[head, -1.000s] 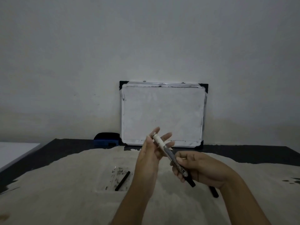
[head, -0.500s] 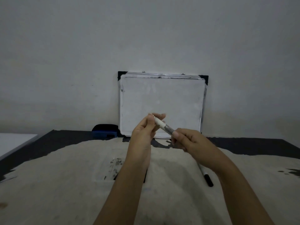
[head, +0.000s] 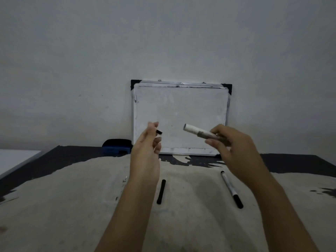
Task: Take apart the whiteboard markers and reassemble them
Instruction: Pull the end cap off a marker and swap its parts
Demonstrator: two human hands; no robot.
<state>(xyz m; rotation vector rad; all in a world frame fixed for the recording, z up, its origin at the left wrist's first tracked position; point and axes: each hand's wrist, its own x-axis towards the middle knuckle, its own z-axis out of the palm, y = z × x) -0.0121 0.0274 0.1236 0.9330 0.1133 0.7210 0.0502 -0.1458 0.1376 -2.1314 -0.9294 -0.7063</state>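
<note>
My right hand (head: 234,144) grips a whiteboard marker barrel (head: 195,132), whose white open end points left, raised in front of the whiteboard. My left hand (head: 148,142) is raised a short way to the left and pinches a small black piece (head: 159,132) between thumb and fingertips; I cannot tell exactly which part it is. On the cloth below lie a black stick-like marker part (head: 161,191) and a second whole marker (head: 231,189) with a black cap at its near end.
A small whiteboard (head: 180,117) leans against the wall at the back of the table. A blue eraser (head: 117,147) sits left of it. A beige cloth (head: 72,206) covers the dark table (head: 63,155). A white surface (head: 14,159) lies at far left.
My hands have separated: the left drew a small black piece off the marker's end and moved left, while the right carried the barrel rightward. The view tilted up.
</note>
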